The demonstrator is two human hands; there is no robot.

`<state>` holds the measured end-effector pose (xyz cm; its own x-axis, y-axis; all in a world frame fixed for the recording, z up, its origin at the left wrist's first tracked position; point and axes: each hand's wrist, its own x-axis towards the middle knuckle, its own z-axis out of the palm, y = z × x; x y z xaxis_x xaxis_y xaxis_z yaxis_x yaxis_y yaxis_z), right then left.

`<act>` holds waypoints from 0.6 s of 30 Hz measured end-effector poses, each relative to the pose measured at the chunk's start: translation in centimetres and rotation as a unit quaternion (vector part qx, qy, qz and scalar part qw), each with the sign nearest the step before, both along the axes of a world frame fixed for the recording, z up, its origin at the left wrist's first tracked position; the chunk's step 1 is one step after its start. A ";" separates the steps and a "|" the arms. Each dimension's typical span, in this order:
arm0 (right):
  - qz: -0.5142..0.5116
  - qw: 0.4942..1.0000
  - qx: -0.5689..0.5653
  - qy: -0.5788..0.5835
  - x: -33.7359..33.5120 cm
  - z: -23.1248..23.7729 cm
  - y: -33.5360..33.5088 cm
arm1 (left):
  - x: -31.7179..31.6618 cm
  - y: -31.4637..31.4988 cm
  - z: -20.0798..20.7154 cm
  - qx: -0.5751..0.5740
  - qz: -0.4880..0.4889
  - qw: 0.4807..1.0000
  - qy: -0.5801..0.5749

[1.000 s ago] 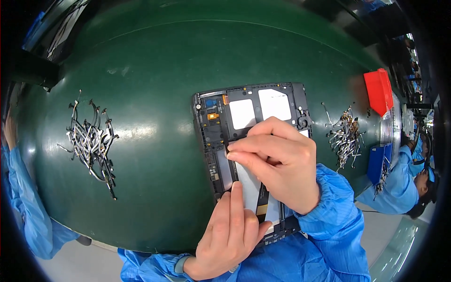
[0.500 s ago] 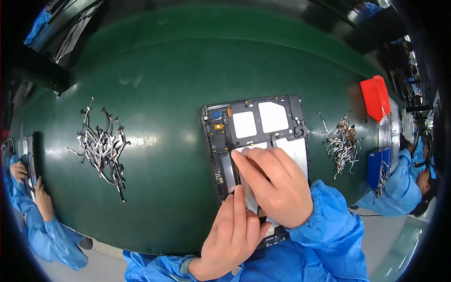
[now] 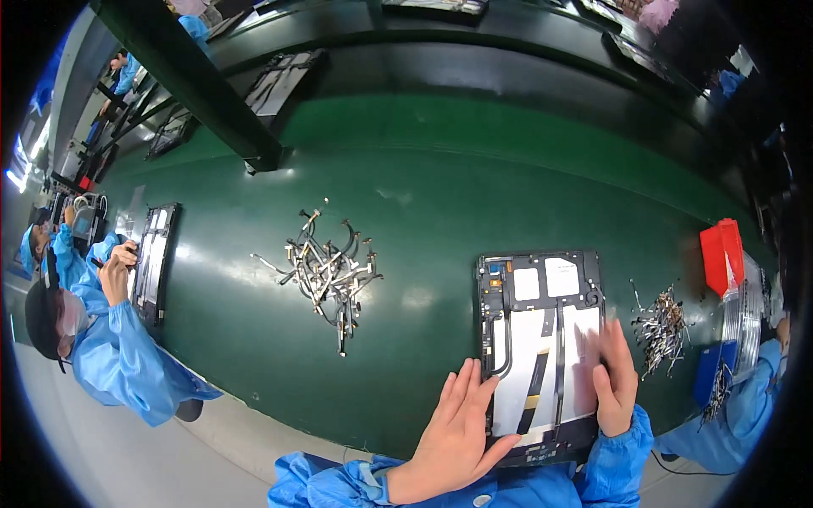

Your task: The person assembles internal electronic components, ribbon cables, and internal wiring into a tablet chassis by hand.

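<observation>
An opened tablet lies on the green table in front of me. Its black frame, silver-white batteries and dark ribbon cables are exposed. My left hand is open, with its fingers stretched along the tablet's lower left edge. At the right edge is my right hand, fingers apart and slightly blurred, holding nothing I can see. Whether it touches the frame, I cannot tell. Left of the tablet lies a tangled pile of short cables. A denser heap of small metallic cable parts sits to its right.
On the right stand a red bin and a blue bin with small parts. A dark green post rises at the back left. Further left, a co-worker handles another tablet. More devices lie on the dark strip behind.
Both hands were together over the tablet's middle, fingers pinched at its left part; now they are apart at its two sides. The view has swung left, showing more of the co-worker.
</observation>
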<state>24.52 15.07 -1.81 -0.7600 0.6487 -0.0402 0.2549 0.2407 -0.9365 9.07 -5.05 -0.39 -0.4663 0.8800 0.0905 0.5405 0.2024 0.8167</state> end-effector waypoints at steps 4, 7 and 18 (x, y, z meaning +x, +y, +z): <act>-0.010 0.991 -0.021 0.132 -2.3 -0.3 -0.4 | -1.1 0.7 0.2 0.039 0.009 0.999 0.017; -0.097 0.932 -0.193 0.292 -4.1 0.2 -0.4 | -2.0 1.3 0.3 0.057 0.035 0.997 -0.036; -0.090 0.909 -0.258 0.314 -13.5 4.8 5.8 | -17.0 12.1 5.0 0.204 0.152 0.877 -0.408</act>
<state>11.05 20.87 2.98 -0.6213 0.7830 0.0303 -0.3775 -0.2652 -0.8872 -7.90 7.02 4.63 -0.7294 0.6763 -0.1034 -0.2853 -0.1632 0.9444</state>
